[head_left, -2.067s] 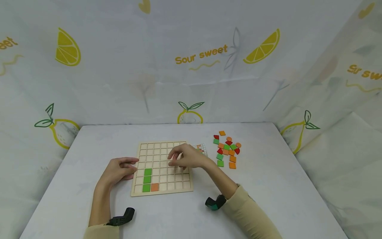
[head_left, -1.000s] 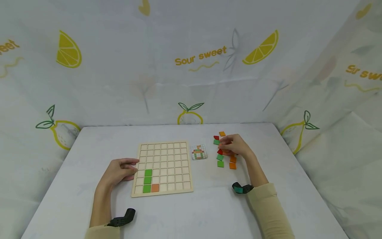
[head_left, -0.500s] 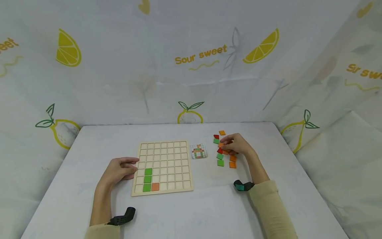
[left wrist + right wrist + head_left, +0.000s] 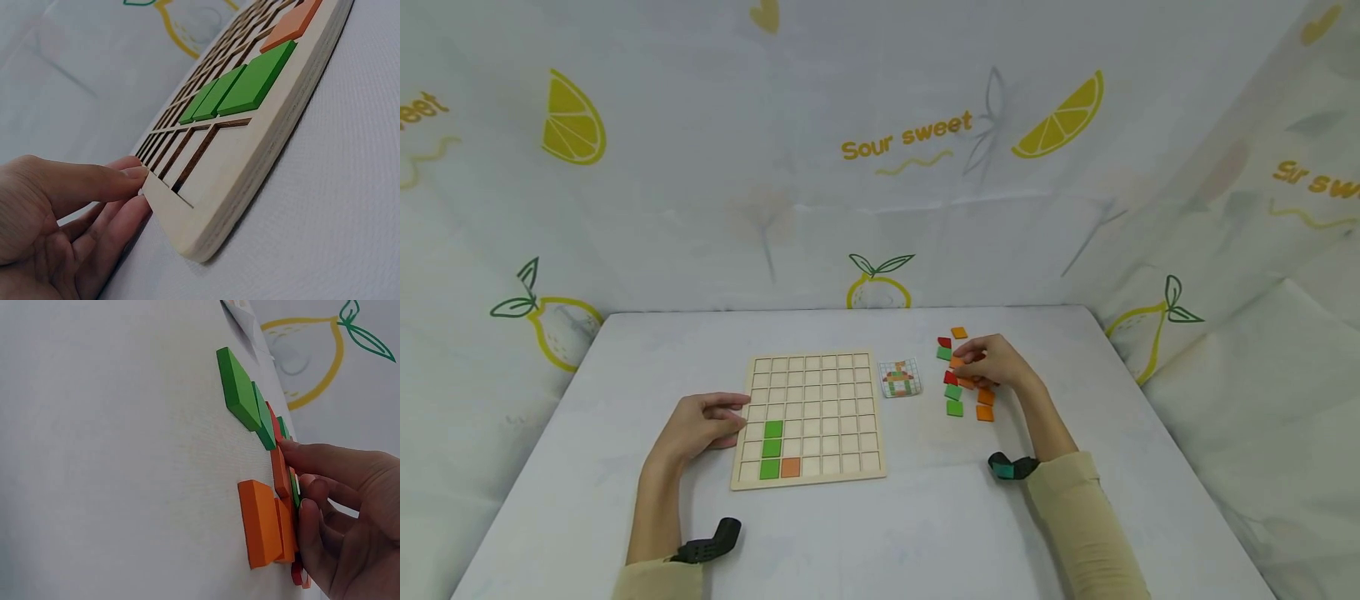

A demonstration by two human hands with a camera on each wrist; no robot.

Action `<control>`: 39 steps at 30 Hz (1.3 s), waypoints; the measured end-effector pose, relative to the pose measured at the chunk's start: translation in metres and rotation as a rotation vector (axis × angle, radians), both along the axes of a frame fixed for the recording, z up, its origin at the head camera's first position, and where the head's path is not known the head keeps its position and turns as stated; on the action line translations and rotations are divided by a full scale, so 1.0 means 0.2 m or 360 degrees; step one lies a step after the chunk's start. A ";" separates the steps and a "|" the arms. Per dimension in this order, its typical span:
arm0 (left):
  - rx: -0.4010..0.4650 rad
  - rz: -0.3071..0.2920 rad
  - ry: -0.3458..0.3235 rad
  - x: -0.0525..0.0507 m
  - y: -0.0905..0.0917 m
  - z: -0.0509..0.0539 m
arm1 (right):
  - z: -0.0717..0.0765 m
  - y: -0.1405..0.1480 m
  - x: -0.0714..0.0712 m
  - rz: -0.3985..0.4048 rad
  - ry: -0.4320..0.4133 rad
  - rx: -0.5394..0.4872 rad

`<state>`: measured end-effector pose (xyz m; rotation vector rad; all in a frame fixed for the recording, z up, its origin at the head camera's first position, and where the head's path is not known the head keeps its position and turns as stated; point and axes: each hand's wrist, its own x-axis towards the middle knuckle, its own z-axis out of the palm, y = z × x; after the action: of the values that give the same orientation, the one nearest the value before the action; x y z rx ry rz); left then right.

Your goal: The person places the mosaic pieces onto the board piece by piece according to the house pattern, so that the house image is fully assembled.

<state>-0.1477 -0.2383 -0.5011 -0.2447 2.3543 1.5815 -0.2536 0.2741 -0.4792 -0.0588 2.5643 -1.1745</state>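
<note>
A wooden grid board (image 4: 808,417) lies on the table; a column of green square tiles (image 4: 772,448) and one orange square tile (image 4: 790,467) sit in its lower left cells. My left hand (image 4: 700,429) rests at the board's left edge, fingertips touching the rim in the left wrist view. My right hand (image 4: 996,362) is over the loose tiles, thumb and forefinger bent at an orange tile (image 4: 957,362). Whether they pinch it cannot be told. In the right wrist view a fingertip meets the tiles and the other fingers (image 4: 319,531) curl, hiding part of the pile.
Around the right hand lie loose green, orange and red tiles, among them a green square (image 4: 954,408) and an orange square (image 4: 985,413). A small pattern card (image 4: 900,378) lies between board and pile. A printed cloth backdrop (image 4: 880,192) rises behind the table.
My right hand has moved right from above the board to the loose tiles and stays almost still there over the last second. The left hand keeps its place at the board's edge.
</note>
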 end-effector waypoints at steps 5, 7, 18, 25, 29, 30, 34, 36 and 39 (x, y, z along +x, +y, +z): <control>-0.0005 -0.0007 0.0003 0.00 0.00 0.00 | 0.00 -0.01 0.00 0.0006 0.0020 0.0048; -0.0010 -0.0013 0.0008 0.00 0.00 0.00 | 0.00 -0.01 0.00 0.0010 0.0033 0.0061; -0.0001 0.0006 0.0003 0.00 0.00 0.00 | -0.03 0.00 0.00 0.0027 0.0105 0.0041; -0.0003 -0.0008 0.0026 0.01 0.00 0.00 | -0.01 -0.01 0.02 0.0050 0.0123 -0.0065; -0.0007 -0.0002 0.0015 0.00 0.00 0.00 | 0.04 -0.07 0.05 0.0127 0.0157 -0.0130; -0.0010 -0.0009 0.0016 0.00 0.00 0.00 | 0.06 -0.09 0.06 0.0146 0.0161 -0.0153; -0.0011 -0.0013 0.0024 -0.01 0.00 -0.01 | 0.12 -0.17 0.09 0.0199 0.0156 -0.0195; -0.0013 -0.0019 0.0032 -0.01 0.00 -0.01 | 0.14 -0.22 0.11 0.0223 0.0183 -0.0188; -0.0013 -0.0021 0.0034 -0.01 0.00 -0.01 | 0.16 -0.27 0.13 0.0258 0.0235 -0.0169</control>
<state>-0.1489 -0.2386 -0.5026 -0.2146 2.3737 1.5765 -0.2275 0.2195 -0.4479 -0.3835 2.5619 -1.2857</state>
